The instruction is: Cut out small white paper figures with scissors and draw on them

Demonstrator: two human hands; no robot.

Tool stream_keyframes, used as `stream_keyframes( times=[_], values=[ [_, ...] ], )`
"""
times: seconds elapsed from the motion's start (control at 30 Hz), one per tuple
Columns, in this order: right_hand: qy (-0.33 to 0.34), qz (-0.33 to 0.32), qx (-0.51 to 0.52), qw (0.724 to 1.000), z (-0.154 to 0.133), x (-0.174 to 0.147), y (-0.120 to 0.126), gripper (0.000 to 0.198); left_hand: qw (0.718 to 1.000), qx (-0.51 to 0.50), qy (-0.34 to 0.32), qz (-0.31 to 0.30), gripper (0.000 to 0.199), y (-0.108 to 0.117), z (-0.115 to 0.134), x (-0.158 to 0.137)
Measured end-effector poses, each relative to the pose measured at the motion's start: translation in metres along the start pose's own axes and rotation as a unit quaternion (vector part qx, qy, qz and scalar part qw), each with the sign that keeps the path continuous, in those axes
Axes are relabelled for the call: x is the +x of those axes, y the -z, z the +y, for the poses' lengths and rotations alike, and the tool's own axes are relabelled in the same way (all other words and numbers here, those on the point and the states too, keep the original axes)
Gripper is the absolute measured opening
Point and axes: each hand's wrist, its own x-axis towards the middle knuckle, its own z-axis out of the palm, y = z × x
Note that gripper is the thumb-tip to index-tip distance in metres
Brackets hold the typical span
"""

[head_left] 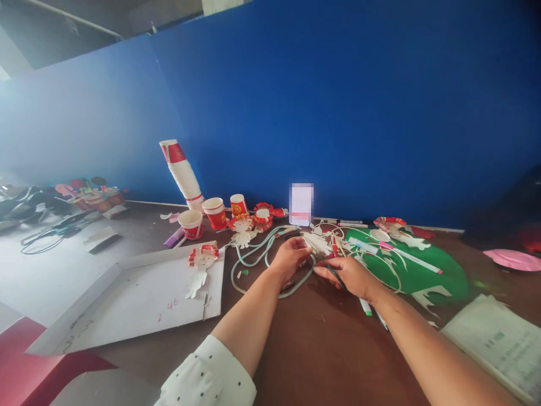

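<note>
At the middle of the table, my left hand (293, 255) has its fingers drawn together at the edge of a white paper piece (319, 245). My right hand (341, 272) is closed around a slim black object (336, 275), whose kind is mostly hidden by the fingers. Both hands are close together, in front of a heap of white paper scraps. A pale blue cable (253, 260) loops around and under my left hand. Right of my right hand, several markers, such as a pink-capped one (412, 257), lie on a green disc (443, 270).
Paper cups stand at the back left: a tall leaning stack (183, 176) and several red ones (215, 213). A white box lid (139, 293) carries a paper figure with a red frill (203, 268). A bagged stack of paper (499, 344) lies front right. A blue partition (338, 101) rises behind.
</note>
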Motion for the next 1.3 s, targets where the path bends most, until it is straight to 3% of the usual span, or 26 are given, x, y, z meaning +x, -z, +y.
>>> stream_keyframes(
  times=[1.0, 1.3],
  values=[
    [-0.019, -0.012, -0.047, 0.999, -0.012, -0.001, 0.007, 0.044, 1.000, 0.003, 0.010, 0.003, 0.040, 0.002, 0.001, 0.001],
    [-0.002, 0.002, -0.036, 0.999, -0.001, 0.003, 0.003, 0.045, 1.000, 0.004, 0.008, -0.007, 0.038, 0.001, 0.000, 0.000]
  ],
)
